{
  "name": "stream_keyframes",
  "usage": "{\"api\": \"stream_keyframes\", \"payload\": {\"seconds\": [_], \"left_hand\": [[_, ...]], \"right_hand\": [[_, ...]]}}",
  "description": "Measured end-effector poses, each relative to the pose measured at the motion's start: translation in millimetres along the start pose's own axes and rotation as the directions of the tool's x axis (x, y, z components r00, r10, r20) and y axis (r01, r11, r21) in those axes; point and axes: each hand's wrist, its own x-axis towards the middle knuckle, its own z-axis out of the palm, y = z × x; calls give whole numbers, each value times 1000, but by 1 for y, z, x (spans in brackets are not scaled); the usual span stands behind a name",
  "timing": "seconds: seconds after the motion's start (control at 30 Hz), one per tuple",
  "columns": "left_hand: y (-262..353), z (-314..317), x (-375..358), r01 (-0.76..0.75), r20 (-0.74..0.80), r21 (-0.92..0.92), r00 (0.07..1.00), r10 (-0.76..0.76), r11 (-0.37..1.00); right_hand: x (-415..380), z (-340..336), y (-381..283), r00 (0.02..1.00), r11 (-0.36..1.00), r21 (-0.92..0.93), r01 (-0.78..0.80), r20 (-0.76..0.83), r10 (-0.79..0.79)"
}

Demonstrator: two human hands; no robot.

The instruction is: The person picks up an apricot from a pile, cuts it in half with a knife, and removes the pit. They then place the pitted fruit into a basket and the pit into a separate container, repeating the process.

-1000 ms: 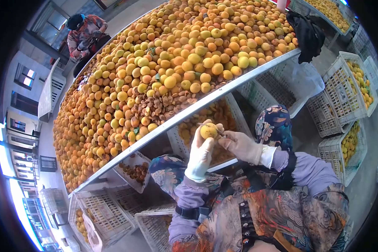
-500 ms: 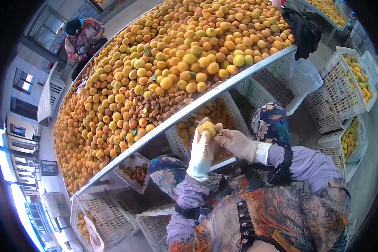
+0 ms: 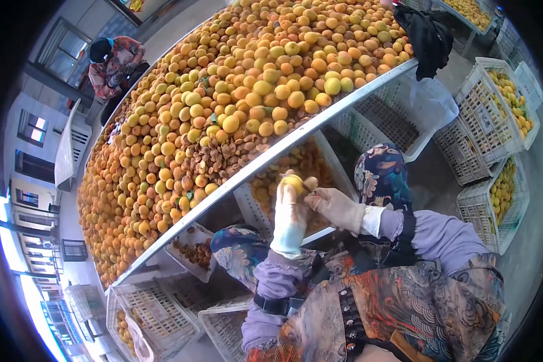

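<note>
My left hand [image 3: 288,220], in a pale glove, is closed around a yellow apricot [image 3: 292,182], held up above a crate of apricot pieces [image 3: 262,193]. Close against the fruit's right side is my gloved right hand [image 3: 339,209], its fingers pinched together. What those fingers hold, if anything, is too small to tell. Beyond both hands a metal-edged table [image 3: 311,125] carries a big heap of whole apricots [image 3: 241,90]. A patch of brown pits or scraps [image 3: 226,158] lies near its edge.
Plastic crates with fruit [image 3: 492,114] are stacked at the right. More crates [image 3: 154,311] stand at lower left, and one with brown scraps [image 3: 190,250] sits under the table. A black cloth [image 3: 425,39] hangs over the table corner. Another person [image 3: 114,69] sits at the far left.
The view has shifted slightly. The apricot has turned in my left hand, showing a smoother yellow side, and my right fingers have drawn slightly lower beside it.
</note>
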Motion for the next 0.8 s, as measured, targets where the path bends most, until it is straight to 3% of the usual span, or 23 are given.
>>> {"api": "stream_keyframes", "payload": {"seconds": [0.03, 0.07, 0.13, 0.2, 0.23, 0.27, 0.3, 0.47, 0.53, 0.57, 0.6, 0.67, 0.7, 0.77, 0.8], "left_hand": [[-1, -5, 5, -91, -47, 152, 994, 99, 984], [-2, -9, 7, -94, -45, 153, 994, 102, 984], [-5, -15, 9, -132, -55, 226, 987, 148, 965], [-7, -5, 8, -110, -74, 130, 990, 120, 985], [-10, 0, 7, -34, -117, 6, 992, 34, 999], [-13, 4, 6, 37, -149, -122, 987, -56, 992], [-15, 6, 5, 59, -207, -48, 976, -67, 997], [-15, -1, 2, 60, -120, -6, 991, -60, 998], [-16, -8, 5, -49, -123, 218, 989, 77, 975], [-10, 0, 4, -17, -146, 233, 988, 52, 972], [-11, 0, 4, -17, -144, 233, 988, 52, 972], [-14, 2, 5, -77, -174, 264, 976, 127, 961], [-13, 3, 5, -75, -175, 265, 977, 124, 961], [-11, 5, 2, 45, -274, 362, 960, 60, 931], [-13, 2, 3, 49, -276, 362, 960, 57, 931]], "right_hand": [[-4, -1, -14, 995, 994, -47, -101, 5, 101], [-5, -2, -22, 980, 975, -96, -198, 7, 200], [-3, -2, -20, 975, 972, -90, -217, 27, 220], [7, 2, 1, 999, 999, 4, 37, -15, -37], [11, 7, 17, 999, 999, 7, 32, -17, -32], [15, 13, 35, 990, 992, 15, 124, -74, -122], [17, 15, 41, 968, 976, 15, 219, -129, -215], [15, 10, 42, 982, 983, 56, 172, -90, -167], [10, 6, 21, 998, 988, 142, 68, -24, -65], [4, 6, 7, 999, 999, 30, 19, -32, -18], [13, 5, 18, 999, 999, 31, 21, -34, -20], [31, 6, 42, 985, 987, 16, 160, -60, -159], [30, 7, 47, 986, 987, 19, 159, -62, -158], [25, 13, 54, 972, 963, -206, 172, -126, -200], [25, 16, 56, 972, 964, -203, 169, -127, -197]]}}
